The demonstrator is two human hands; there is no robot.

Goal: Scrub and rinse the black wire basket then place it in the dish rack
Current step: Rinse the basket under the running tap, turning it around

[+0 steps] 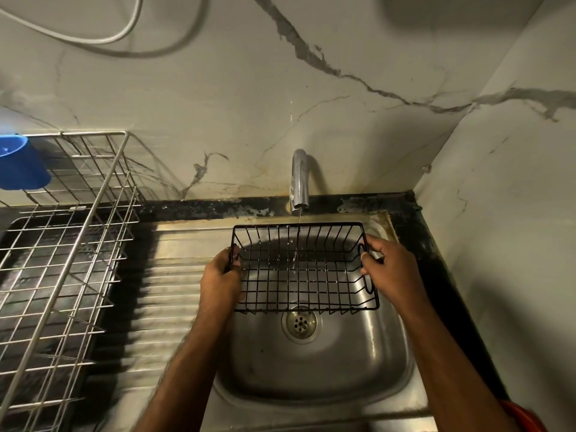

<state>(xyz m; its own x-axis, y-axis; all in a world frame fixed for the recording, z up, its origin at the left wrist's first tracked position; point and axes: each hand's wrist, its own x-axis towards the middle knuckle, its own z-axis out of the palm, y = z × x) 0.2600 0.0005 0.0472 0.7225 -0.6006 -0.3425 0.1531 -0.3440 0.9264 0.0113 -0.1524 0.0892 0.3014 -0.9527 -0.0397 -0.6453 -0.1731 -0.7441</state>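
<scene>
Black wire basket [304, 269] held over the sink [367, 363], under the tap's [300, 179] thin stream.

My left hand [221, 277] grips its 9 o'clock end, my right hand [389, 269] its 3 o'clock end, fingers [369, 260] curled round the rim wires; dish rack [62, 244] stands at 9 o'clock.

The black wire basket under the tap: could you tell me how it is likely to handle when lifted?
The black wire basket is probably stiff and light: thin open wire, held level by the left hand and right hand at its ends. Running water likely makes it slippery.
</scene>
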